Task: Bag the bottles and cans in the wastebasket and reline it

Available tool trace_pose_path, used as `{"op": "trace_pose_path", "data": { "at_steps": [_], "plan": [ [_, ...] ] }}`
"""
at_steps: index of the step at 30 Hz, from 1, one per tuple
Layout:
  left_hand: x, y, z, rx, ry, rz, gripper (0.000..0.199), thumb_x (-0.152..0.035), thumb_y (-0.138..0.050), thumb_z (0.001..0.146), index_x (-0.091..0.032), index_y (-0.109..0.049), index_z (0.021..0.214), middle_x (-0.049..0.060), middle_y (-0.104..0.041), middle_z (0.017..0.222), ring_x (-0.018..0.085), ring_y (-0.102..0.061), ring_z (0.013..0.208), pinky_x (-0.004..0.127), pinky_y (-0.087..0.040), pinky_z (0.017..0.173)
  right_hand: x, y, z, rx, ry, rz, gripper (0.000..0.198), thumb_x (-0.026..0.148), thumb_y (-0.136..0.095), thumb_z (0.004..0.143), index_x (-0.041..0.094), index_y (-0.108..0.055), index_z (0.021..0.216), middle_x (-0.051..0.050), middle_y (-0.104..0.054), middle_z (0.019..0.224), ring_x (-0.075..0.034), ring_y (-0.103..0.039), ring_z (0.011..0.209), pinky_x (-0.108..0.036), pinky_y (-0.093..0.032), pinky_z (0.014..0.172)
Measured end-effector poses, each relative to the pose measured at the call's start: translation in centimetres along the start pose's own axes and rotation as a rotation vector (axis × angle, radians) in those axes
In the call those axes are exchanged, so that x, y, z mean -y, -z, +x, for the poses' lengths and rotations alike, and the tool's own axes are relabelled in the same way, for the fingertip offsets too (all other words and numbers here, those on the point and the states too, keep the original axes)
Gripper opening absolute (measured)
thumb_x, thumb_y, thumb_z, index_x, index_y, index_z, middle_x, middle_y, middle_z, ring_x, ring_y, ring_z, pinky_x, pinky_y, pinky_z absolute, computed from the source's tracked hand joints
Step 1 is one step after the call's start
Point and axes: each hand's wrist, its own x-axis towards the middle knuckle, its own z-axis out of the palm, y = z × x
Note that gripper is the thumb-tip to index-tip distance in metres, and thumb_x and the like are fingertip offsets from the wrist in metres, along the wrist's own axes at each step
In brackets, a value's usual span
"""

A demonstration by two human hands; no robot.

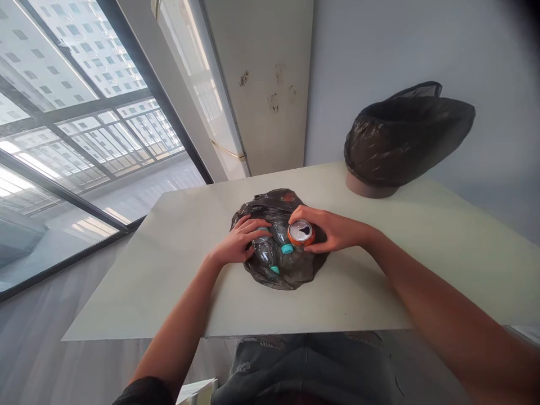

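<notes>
A black plastic bag [297, 273] lies spread on the table with drink containers on it. My right hand [331, 229] curls its thumb and fingers around an orange drink can [301, 232], whose opened top faces up. Across a clear plastic bottle [264, 251] rest the bent fingers of my left hand [238, 239], closed around its side. That bottle has a teal cap pointing toward me. Between the two hands lies another clear bottle [279, 233], also teal-capped. Something red [288, 197] shows at the bag's far edge, too little of it visible to name.
A brown bin [371, 188] lined with a black bag [392, 146] stands at the table's back right, against the wall. The pale table [169, 270] has its front edge close to my body. A fridge [261, 84] and glass doors [84, 129] are beyond it on the left.
</notes>
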Motion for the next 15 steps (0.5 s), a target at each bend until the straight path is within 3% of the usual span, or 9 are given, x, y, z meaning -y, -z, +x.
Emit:
{"op": "trace_pose_path", "data": {
  "at_steps": [3, 5, 10, 12, 15],
  "plan": [
    [-0.2, 0.0, 0.1, -0.03, 0.02, -0.002, 0.055, -0.015, -0.063, 0.088, -0.028, -0.057, 0.142, 0.01, -0.059, 0.154, 0.032, -0.051, 0.147, 0.062, -0.021, 0.132, -0.6, 0.5, -0.3, -0.023, -0.036, -0.017, 0.056, 0.039, -0.081, 0.083, 0.027, -0.056, 0.132, -0.007, -0.062, 0.131, -0.026, -0.063, 0.112, -0.038, -0.055, 0.094],
    [-0.3, 0.1, 0.1, -0.116, 0.023, -0.032, 0.051, -0.025, -0.068, 0.093, -0.027, -0.055, 0.142, 0.012, -0.059, 0.153, 0.033, -0.051, 0.147, 0.063, -0.021, 0.132, -0.8, 0.8, -0.5, -0.034, -0.057, -0.018, 0.056, 0.04, -0.08, 0.083, 0.028, -0.055, 0.131, -0.006, -0.063, 0.13, -0.026, -0.063, 0.111, -0.038, -0.055, 0.093],
    [-0.5, -0.1, 0.0, -0.568, 0.145, -0.236, 0.067, -0.061, -0.075, 0.088, -0.024, -0.054, 0.14, 0.019, -0.047, 0.16, 0.038, -0.05, 0.146, 0.058, -0.045, 0.121, -1.2, 0.8, -0.7, -0.035, -0.119, -0.004, 0.054, 0.037, -0.077, 0.084, 0.03, -0.053, 0.131, -0.005, -0.063, 0.128, -0.024, -0.064, 0.107, -0.036, -0.056, 0.087],
    [-0.2, -0.2, -0.2, -0.716, 0.214, -0.329, 0.075, -0.07, -0.069, 0.089, -0.025, -0.049, 0.147, 0.019, -0.046, 0.16, 0.037, -0.056, 0.141, 0.054, -0.053, 0.113, -1.3, 0.8, -0.7, -0.03, -0.122, -0.017, 0.054, 0.039, -0.077, 0.085, 0.03, -0.053, 0.132, -0.004, -0.063, 0.127, -0.024, -0.065, 0.106, -0.036, -0.057, 0.087],
    [1.0, 0.1, -0.5, -0.929, 0.246, -0.372, 0.074, -0.073, -0.057, 0.095, -0.028, -0.042, 0.153, 0.016, -0.053, 0.154, 0.034, -0.06, 0.138, 0.049, -0.055, 0.111, -1.3, 0.8, -0.8, -0.025, -0.122, -0.034, 0.055, 0.04, -0.076, 0.086, 0.03, -0.052, 0.135, -0.005, -0.063, 0.129, -0.025, -0.065, 0.107, -0.036, -0.057, 0.089]
  ]
}}
